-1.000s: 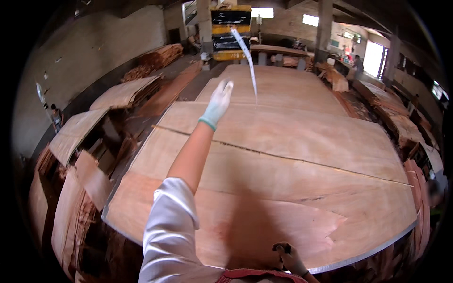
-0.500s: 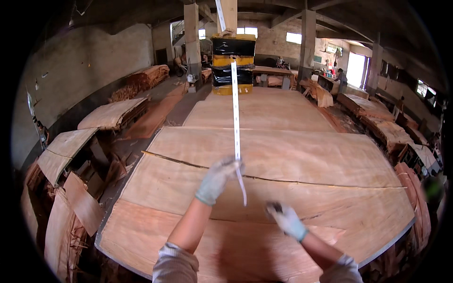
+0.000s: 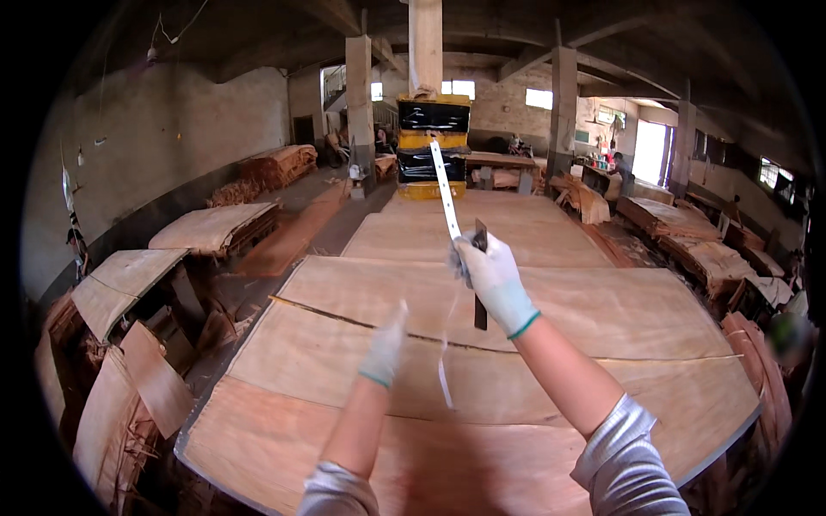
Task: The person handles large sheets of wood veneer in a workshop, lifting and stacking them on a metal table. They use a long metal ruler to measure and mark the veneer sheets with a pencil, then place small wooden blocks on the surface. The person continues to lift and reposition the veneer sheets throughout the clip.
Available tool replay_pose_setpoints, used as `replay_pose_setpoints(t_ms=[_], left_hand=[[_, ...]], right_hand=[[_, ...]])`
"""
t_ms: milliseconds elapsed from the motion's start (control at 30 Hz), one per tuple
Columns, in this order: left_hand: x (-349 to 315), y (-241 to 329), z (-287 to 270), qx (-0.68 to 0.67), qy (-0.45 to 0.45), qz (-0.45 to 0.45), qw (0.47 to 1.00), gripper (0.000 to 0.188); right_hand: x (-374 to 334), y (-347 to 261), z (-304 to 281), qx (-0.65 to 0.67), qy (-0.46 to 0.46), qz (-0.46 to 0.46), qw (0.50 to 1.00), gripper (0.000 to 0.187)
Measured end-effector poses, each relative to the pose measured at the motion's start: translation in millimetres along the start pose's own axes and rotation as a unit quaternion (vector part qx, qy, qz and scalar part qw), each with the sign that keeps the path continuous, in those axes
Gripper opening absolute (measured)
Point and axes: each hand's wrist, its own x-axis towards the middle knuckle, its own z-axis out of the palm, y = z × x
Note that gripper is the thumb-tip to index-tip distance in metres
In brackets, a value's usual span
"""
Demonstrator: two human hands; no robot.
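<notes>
My right hand (image 3: 491,277), in a white glove with a green cuff, is closed around a dark, flat, narrow blade (image 3: 481,313) that points up and down. At its fingertips is a white paper tape (image 3: 446,193) with small holes along it. The tape runs down from a yellow-and-black wrapped holder (image 3: 433,164), and its loose tail (image 3: 445,378) dangles below my hand. To the left, my gloved left hand (image 3: 385,347) is raised over a wood veneer sheet (image 3: 310,344) and apart from the tape. Motion smears its fingers. Across the sheet runs a long dark-edged gap (image 3: 344,319).
A wooden post (image 3: 425,43) carries the holder above the table's far side. Veneer stacks lie at the left (image 3: 215,227) and right (image 3: 667,217). Loose veneer pieces (image 3: 157,370) lean beside the table's left edge. A person (image 3: 621,172) is far back at right.
My left hand has let go of the tape and moved down and left. My right hand has risen to the tape with the dark blade in it. The view has tilted slightly upward.
</notes>
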Motion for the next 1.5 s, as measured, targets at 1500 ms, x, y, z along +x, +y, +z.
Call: replay_pose_setpoints(t_ms=[1500], left_hand=[[-239.7,-342.0,440.3,0.442,-0.244,0.274,0.819,0.018]], right_hand=[[-528.8,263.2,-351.0,0.060,0.447,0.450,0.771,0.020]])
